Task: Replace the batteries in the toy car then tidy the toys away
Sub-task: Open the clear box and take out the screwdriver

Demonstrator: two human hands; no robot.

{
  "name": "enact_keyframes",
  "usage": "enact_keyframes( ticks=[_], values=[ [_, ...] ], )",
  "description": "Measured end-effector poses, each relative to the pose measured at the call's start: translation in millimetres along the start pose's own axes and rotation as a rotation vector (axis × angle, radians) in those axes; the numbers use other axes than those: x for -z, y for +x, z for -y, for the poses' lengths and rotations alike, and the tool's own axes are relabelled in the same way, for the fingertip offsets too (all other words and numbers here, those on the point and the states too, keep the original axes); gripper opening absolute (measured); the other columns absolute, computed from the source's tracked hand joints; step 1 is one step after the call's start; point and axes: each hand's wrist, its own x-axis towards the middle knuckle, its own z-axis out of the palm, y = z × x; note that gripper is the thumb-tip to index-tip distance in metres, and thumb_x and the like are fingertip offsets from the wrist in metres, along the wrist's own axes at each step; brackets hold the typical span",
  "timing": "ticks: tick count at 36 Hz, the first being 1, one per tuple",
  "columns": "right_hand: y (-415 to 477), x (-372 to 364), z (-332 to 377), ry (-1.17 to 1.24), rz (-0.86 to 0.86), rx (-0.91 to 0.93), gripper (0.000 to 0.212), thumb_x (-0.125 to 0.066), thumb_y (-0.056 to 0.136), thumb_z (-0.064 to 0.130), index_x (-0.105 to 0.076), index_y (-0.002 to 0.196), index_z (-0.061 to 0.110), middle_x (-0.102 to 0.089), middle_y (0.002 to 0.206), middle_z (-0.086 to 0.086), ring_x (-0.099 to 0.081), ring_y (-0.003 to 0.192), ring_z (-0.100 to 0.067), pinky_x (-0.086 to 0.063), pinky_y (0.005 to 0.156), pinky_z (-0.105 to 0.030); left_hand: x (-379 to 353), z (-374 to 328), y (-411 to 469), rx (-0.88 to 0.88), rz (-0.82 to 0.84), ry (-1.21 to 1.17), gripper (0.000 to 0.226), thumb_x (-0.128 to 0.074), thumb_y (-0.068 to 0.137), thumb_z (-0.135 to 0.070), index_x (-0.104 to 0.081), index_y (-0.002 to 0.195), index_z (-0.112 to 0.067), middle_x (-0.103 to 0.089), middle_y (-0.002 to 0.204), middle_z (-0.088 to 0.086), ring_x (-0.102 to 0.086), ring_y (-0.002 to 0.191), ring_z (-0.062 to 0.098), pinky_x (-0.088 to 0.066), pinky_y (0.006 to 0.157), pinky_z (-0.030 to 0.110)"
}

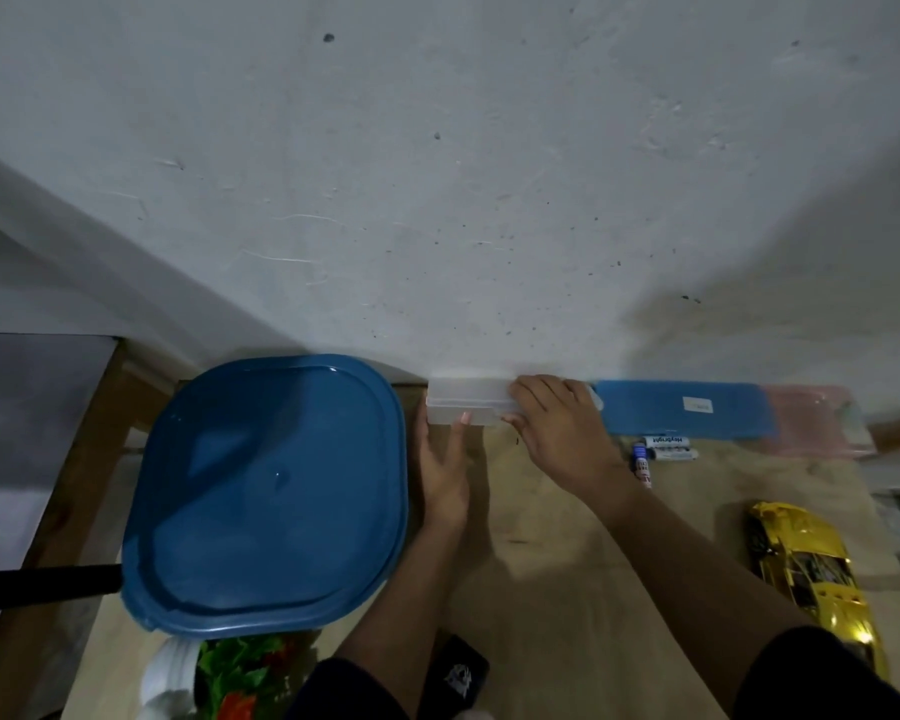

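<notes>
Opening the small translucent case at the back of the table looks to be the step in hand, so treat it as a job for both hands. Your left hand lies flat, its straight fingers pressing their tips to the front wall of the case and holding nothing. Your right hand is curled over the right end of the case, fingers on the lid and thumb at the front edge, gripping it. I cannot tell whether the lid has begun to lift. Brace the base down and back against the wall with your left fingertips, then let the right thumb pry up gently at the seam. A thin lid like this probably pops free all at once and could scatter whatever is inside. The toy car sits well apart on your right, near the table's edge. The loose batteries lie between the car and the case, just beside your right wrist, so raise that forearm rather than sweeping across them. The lidded blue tub stands just left of your left hand, so mind your elbow room there.
</notes>
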Motion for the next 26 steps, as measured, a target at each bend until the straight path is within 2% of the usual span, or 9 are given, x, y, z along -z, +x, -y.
enact_keyframes(
  ticks=[2, 6, 12, 17, 20, 23, 26],
  values=[
    [0.0, -3.3, -0.4, 0.021, -0.017, -0.003, 0.042, -0.034, 0.091, 0.037, -0.066, 0.099, 0.01, -0.07, 0.099, -0.007, -0.066, 0.091, -0.024, -0.052, 0.083, -0.037, -0.2, -0.9, -0.9, -0.009, -0.004, -0.004, 0.049, -0.059, 0.091, -0.023, -0.04, 0.136, -0.026, -0.047, 0.127, -0.011, -0.042, 0.12, 0.004, -0.033, 0.105, 0.025],
    [1.4, -4.3, -1.3, 0.061, 0.002, -0.009, 0.059, -0.015, 0.099, 0.041, -0.065, 0.101, 0.009, -0.069, 0.101, -0.008, -0.065, 0.093, -0.025, -0.05, 0.085, -0.037, -1.3, -2.4, -2.1, -0.018, -0.006, 0.01, 0.051, -0.057, 0.092, -0.022, -0.038, 0.139, -0.022, -0.046, 0.128, -0.011, -0.04, 0.118, 0.002, -0.031, 0.102, 0.021],
    [2.9, -5.9, -5.8, 0.046, 0.031, 0.014, 0.042, -0.031, 0.094, 0.037, -0.064, 0.099, 0.011, -0.069, 0.1, -0.006, -0.063, 0.093, -0.025, -0.048, 0.084, -0.035, -1.8, -7.0, -5.9, -0.005, 0.006, -0.036, 0.052, -0.057, 0.091, -0.02, -0.037, 0.14, -0.02, -0.047, 0.129, -0.008, -0.042, 0.12, 0.005, -0.033, 0.103, 0.023],
    [4.0, -2.3, -5.6, 0.045, 0.033, 0.02, 0.055, -0.017, 0.098, 0.041, -0.064, 0.098, 0.012, -0.069, 0.099, -0.006, -0.064, 0.09, -0.025, -0.049, 0.081, -0.034, -3.5, -8.6, -7.5, -0.001, 0.009, -0.079, 0.055, -0.057, 0.091, -0.018, -0.035, 0.141, -0.021, -0.045, 0.128, -0.01, -0.039, 0.122, 0.004, -0.032, 0.104, 0.022],
    [4.5, -2.0, -5.2, 0.022, 0.037, 0.019, 0.046, -0.027, 0.095, 0.039, -0.064, 0.097, 0.012, -0.069, 0.098, -0.005, -0.064, 0.089, -0.025, -0.048, 0.08, -0.034, -2.6, -7.9, -6.4, -0.001, 0.021, -0.095, 0.055, -0.057, 0.091, -0.018, -0.035, 0.141, -0.022, -0.045, 0.13, -0.009, -0.04, 0.124, 0.006, -0.033, 0.106, 0.024],
    [4.2, -0.3, -3.4, 0.014, 0.053, 0.004, 0.049, -0.024, 0.096, 0.041, -0.064, 0.097, 0.013, -0.069, 0.097, -0.004, -0.063, 0.088, -0.024, -0.049, 0.079, -0.034, -1.7, -8.9, -7.0, -0.01, 0.026, -0.109, 0.054, -0.057, 0.091, -0.017, -0.036, 0.14, -0.022, -0.045, 0.13, -0.01, -0.04, 0.123, 0.004, -0.032, 0.104, 0.022],
    [3.5, 1.1, -3.5, 0.031, 0.069, 0.003, 0.042, -0.031, 0.092, 0.038, -0.064, 0.097, 0.012, -0.069, 0.096, -0.005, -0.064, 0.086, -0.024, -0.049, 0.079, -0.035, -1.4, -8.5, -6.3, -0.015, 0.034, -0.106, 0.054, -0.058, 0.091, -0.017, -0.036, 0.14, -0.023, -0.046, 0.132, -0.008, -0.041, 0.123, 0.005, -0.033, 0.103, 0.021]
  ],
)
